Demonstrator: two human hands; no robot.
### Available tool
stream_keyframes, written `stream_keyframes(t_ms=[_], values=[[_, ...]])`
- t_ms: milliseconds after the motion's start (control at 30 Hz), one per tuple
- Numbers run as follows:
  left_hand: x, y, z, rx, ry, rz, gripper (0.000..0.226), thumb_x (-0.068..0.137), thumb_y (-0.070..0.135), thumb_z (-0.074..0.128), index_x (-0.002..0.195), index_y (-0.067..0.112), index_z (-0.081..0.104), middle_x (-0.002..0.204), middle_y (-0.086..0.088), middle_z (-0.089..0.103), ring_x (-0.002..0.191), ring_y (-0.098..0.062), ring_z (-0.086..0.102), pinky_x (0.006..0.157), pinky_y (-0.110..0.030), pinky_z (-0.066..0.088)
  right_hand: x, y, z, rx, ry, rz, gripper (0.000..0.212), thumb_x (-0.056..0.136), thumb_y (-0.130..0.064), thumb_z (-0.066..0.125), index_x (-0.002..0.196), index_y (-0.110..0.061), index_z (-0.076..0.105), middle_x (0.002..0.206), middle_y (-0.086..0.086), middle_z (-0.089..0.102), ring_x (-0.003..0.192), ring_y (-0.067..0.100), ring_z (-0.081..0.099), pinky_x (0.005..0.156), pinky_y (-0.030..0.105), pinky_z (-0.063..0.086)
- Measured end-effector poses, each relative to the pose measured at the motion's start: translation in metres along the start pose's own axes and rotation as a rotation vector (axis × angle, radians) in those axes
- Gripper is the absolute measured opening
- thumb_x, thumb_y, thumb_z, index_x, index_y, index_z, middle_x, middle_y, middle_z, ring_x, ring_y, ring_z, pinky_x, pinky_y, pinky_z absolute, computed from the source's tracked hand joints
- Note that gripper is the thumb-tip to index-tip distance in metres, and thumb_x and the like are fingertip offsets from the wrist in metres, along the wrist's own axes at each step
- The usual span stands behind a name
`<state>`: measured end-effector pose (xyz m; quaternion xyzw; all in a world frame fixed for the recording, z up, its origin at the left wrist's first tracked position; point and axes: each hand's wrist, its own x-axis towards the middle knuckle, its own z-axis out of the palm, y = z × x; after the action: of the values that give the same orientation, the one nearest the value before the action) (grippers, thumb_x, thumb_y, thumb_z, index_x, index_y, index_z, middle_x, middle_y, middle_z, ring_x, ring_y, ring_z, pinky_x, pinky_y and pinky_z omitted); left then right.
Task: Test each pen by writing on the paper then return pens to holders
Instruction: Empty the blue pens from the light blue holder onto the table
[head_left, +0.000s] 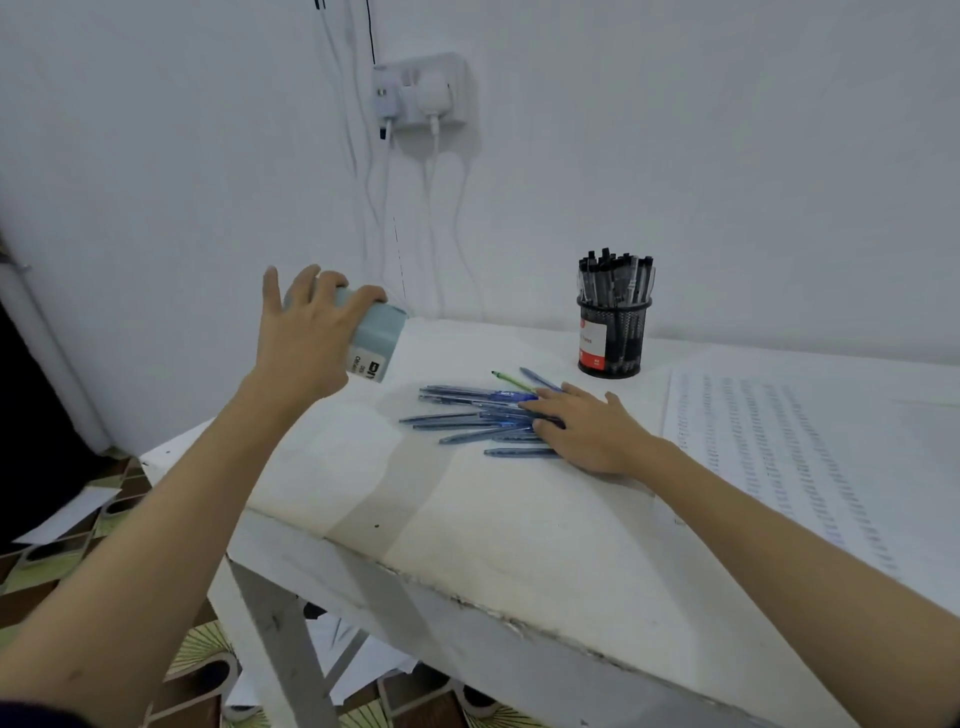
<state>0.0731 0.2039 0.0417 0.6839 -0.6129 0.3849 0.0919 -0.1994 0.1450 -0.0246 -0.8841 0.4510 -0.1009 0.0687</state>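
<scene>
1. Left hand (304, 332): blue holder (371, 338) gripped, tipped above the bench (519, 519).
2. Right hand (587, 428): flat, fingers spread on the blue pens (467, 415).
3. Pens: light, stiff, roll-prone; best pinched mid-barrel.
4. Mesh holder (613, 332), paper (779, 441): rightward.

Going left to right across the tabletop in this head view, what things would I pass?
Left hand gripping a tilted pale blue holder → loose blue pens → right hand resting on them → black mesh holder full of black pens → paper covered in pen marks.
</scene>
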Motion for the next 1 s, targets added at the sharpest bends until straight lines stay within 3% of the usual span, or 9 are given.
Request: stream_keyframes(t_ms=[100,200,267,333,467,567,767,933,1000], values=[[0.003,0.003,0.012,-0.093,0.084,0.027,0.085,0.059,-0.002,0.071,0.132,0.025,0.039,0.129,-0.014,0.043,0.131,-0.038,0.030,0.108,-0.061,0.010,0.004,-0.001,-0.002,0.119,0.035,-0.028,0.040,0.101,-0.043,0.032,0.136,-0.034,0.049,0.149,-0.008,0.037,0.139,0.015,0.027,0.111,0.044,0.022],[0.006,0.019,0.026,-0.304,0.068,0.003,0.084,0.063,0.004,0.075,0.134,0.025,0.035,0.131,-0.009,0.044,0.132,-0.034,0.032,0.110,-0.059,0.010,0.010,-0.001,0.000,0.145,0.087,0.014,0.046,0.100,-0.045,0.033,0.143,-0.030,0.040,0.155,-0.003,0.027,0.140,0.017,0.027,0.112,0.043,0.023],[0.014,0.032,0.034,-0.592,0.022,-0.145,0.085,0.065,0.017,0.080,0.135,0.024,0.032,0.127,-0.004,0.049,0.122,-0.028,0.044,0.109,-0.053,0.026,0.013,0.000,0.003,0.110,0.048,0.041,0.049,0.100,-0.044,0.032,0.146,-0.026,0.032,0.152,0.003,0.034,0.136,0.021,0.034,0.110,0.041,0.028],[0.026,0.044,0.039,-1.013,-0.016,-0.353,0.090,0.065,0.023,0.083,0.135,0.025,0.027,0.117,0.001,0.053,0.104,-0.022,0.053,0.093,-0.040,0.044,0.013,0.001,0.004,0.103,0.001,0.029,0.046,0.101,-0.044,0.031,0.144,-0.027,0.037,0.137,0.006,0.052,0.121,0.024,0.049,0.101,0.036,0.037],[0.052,0.066,0.062,-1.424,-0.103,-0.561,0.090,0.070,0.019,0.082,0.137,0.016,0.022,0.113,-0.002,0.054,0.101,-0.018,0.053,0.083,-0.029,0.045,0.016,0.005,0.002,0.082,0.014,-0.027,0.044,0.101,-0.043,0.031,0.141,-0.029,0.042,0.141,-0.001,0.050,0.125,0.022,0.047,0.104,0.033,0.035],[0.063,0.081,0.085,-1.481,-0.185,-0.566,0.093,0.070,0.023,0.082,0.138,0.014,0.020,0.115,-0.003,0.055,0.106,-0.020,0.055,0.088,-0.031,0.046,0.016,0.008,0.004,0.099,0.028,-0.056,0.045,0.101,-0.045,0.030,0.142,-0.031,0.039,0.151,-0.006,0.036,0.136,0.016,0.035,0.110,0.034,0.028],[0.080,0.107,0.106,-1.444,-0.291,-0.477,0.089,0.074,0.029,0.079,0.137,0.015,0.018,0.109,-0.002,0.055,0.099,-0.018,0.054,0.084,-0.029,0.045,0.024,0.015,0.011,0.096,0.062,-0.064,0.047,0.099,-0.051,0.029,0.141,-0.035,0.040,0.147,-0.010,0.041,0.132,0.014,0.040,0.107,0.031,0.032],[0.087,0.106,0.114,-1.442,-0.418,-0.451,0.095,0.078,0.032,0.075,0.144,0.016,0.009,0.122,-0.004,0.054,0.112,-0.020,0.053,0.099,-0.036,0.042,0.026,0.018,0.014,0.096,0.077,-0.061,0.046,0.098,-0.052,0.030,0.140,-0.038,0.041,0.145,-0.009,0.045,0.128,0.015,0.043,0.104,0.031,0.034],[0.084,0.107,0.114,-1.401,-0.469,-0.445,0.088,0.081,0.031,0.072,0.145,0.016,0.012,0.122,-0.002,0.053,0.115,-0.020,0.052,0.095,-0.031,0.041,0.025,0.017,0.013,0.101,0.073,-0.058,0.046,0.098,-0.052,0.029,0.140,-0.038,0.041,0.144,-0.008,0.046,0.127,0.016,0.044,0.103,0.030,0.034]])
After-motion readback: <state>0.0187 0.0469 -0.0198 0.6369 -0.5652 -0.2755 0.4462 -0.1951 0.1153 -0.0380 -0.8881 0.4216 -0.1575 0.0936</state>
